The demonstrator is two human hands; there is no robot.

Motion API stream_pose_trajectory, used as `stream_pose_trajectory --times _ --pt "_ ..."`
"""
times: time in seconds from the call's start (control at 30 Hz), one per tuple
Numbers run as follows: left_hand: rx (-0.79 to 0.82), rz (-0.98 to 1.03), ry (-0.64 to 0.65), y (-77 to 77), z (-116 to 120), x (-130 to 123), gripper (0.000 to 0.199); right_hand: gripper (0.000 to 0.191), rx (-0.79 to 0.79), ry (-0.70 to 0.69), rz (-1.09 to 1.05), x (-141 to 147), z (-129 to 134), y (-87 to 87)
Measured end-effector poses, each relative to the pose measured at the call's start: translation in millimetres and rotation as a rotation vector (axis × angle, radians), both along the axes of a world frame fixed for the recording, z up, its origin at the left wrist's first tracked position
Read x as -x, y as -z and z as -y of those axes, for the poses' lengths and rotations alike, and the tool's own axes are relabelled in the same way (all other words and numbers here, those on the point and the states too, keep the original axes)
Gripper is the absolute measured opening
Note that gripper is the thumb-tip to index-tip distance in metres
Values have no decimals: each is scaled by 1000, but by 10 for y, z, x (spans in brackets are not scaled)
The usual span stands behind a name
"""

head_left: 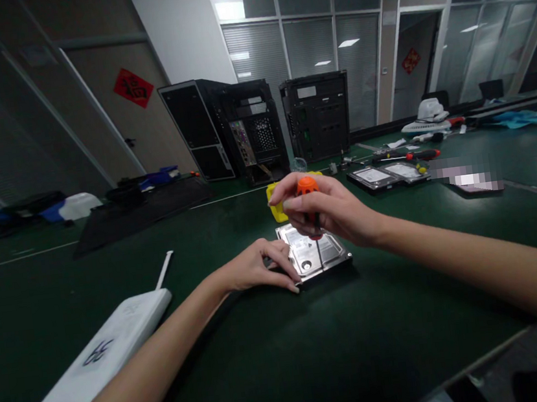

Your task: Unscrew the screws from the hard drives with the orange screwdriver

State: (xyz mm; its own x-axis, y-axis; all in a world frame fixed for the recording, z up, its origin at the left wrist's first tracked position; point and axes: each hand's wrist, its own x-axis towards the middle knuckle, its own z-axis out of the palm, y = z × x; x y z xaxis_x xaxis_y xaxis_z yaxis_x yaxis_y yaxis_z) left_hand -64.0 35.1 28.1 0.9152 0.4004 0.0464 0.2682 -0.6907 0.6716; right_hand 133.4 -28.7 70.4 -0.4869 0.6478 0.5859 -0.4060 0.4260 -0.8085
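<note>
A silver hard drive (329, 251) lies flat on the green table in front of me. My left hand (264, 265) grips its left edge, thumb at the near corner and fingers along the side. Above the drive, my right hand (330, 206) is wrapped round the orange and black handle of a screwdriver (308, 186). The screwdriver stands upright, and its thin shaft comes down at the near edge of the drive; whether the tip sits in a screw is too small to tell. Just behind the drive is a yellow object (276, 205), partly covered by my right hand.
Two more hard drives (374, 177) lie at the right, near a red and black tool (422, 155). Computer cases (317, 117) stand at the back. A white 5G device (118, 330) with a raised antenna lies left, beside my forearm. A black mat (138, 217) lies further back.
</note>
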Motion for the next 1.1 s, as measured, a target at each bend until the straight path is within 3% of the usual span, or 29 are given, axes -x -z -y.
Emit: stream_pose_trajectory --times 0.6,0.93,1.1 --pt "12 -8 23 14 25 -38 15 15 -60 52 -164 123 94 -54" --pt "57 -24 -16 -4 63 -37 15 15 -132 54 -71 218 99 7" --pt "166 -32 -69 20 63 -17 17 11 -171 56 2 298 38 -3"
